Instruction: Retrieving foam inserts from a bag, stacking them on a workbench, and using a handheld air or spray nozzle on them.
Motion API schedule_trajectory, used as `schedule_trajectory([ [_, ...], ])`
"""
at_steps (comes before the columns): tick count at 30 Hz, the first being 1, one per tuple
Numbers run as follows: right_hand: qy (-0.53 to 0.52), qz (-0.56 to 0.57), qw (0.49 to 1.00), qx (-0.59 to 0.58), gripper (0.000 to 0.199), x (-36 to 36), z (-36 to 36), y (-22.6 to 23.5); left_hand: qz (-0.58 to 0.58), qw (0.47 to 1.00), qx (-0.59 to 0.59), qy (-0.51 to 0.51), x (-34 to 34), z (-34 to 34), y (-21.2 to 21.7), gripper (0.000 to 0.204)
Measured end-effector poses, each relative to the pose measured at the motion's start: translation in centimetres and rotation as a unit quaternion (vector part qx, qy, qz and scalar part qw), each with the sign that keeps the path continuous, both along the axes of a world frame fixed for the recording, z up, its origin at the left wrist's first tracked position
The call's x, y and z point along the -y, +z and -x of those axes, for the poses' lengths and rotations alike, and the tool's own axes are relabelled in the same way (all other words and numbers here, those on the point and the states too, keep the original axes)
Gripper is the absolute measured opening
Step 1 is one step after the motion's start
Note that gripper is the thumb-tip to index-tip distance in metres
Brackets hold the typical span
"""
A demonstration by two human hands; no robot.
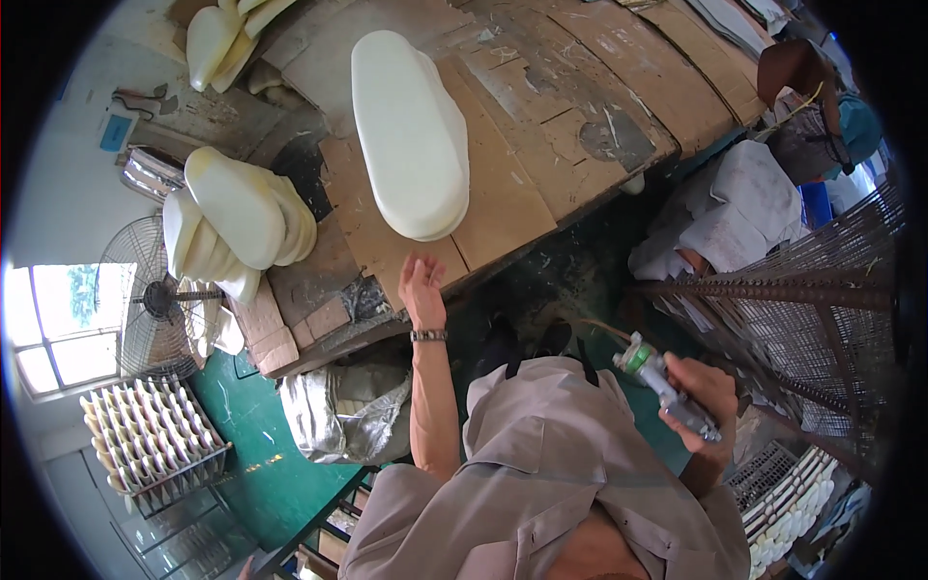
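A tall stack of pale cream, sole-shaped foam pieces (pixel 411 135) stands on the cardboard-covered table. Just off its near end is my left hand (pixel 422 285), fingers apart and holding nothing, with a beaded bracelet (pixel 428 335) on the wrist. Out to the right, away from the table, my right hand (pixel 704 394) is wrapped round a metal spray gun (pixel 667 389) with a green band near its front. A thin hose or cord runs near the gun's front end; how it joins cannot be seen.
More sole pieces (pixel 237 208) lie piled on the table's left, beside a standing fan (pixel 159 298). A rack of soles (pixel 155 435) stands at lower left. Under the table edge sits a silvery sack (pixel 348 411). Mesh racks (pixel 773 300) and a cloth-covered heap (pixel 730 208) are on the right.
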State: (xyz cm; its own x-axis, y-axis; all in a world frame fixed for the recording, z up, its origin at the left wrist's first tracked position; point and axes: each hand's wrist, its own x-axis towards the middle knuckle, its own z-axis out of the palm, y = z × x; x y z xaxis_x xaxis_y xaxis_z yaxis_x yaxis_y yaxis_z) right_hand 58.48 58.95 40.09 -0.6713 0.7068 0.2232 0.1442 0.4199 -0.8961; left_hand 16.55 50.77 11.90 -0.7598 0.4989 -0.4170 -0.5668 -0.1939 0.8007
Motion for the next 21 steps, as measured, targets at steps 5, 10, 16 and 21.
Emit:
schedule_trajectory([
  [5, -0.015, 0.004, 0.999, 0.045, 0.056, -0.2, -0.5, 0.6, -0.092, 0.995, 0.029, 0.024, -3.3, 1.0, 3.4, 0.042],
  [10, -0.002, 0.004, 0.998, 0.057, 0.057, -0.6, -1.4, 1.1, -0.132, 0.990, 0.045, 0.013, -4.0, 1.9, 3.8, 0.042],
  [16, -0.082, -0.036, 0.993, 0.076, 0.059, -1.7, -0.9, 1.3, -0.161, 0.985, 0.055, -0.006, -4.2, 2.3, 3.5, 0.041],
  [21, -0.108, -0.077, 0.990, 0.055, 0.061, -2.7, 0.4, 1.1, -0.172, 0.983, 0.058, -0.018, -5.6, 2.3, 3.7, 0.038],
])
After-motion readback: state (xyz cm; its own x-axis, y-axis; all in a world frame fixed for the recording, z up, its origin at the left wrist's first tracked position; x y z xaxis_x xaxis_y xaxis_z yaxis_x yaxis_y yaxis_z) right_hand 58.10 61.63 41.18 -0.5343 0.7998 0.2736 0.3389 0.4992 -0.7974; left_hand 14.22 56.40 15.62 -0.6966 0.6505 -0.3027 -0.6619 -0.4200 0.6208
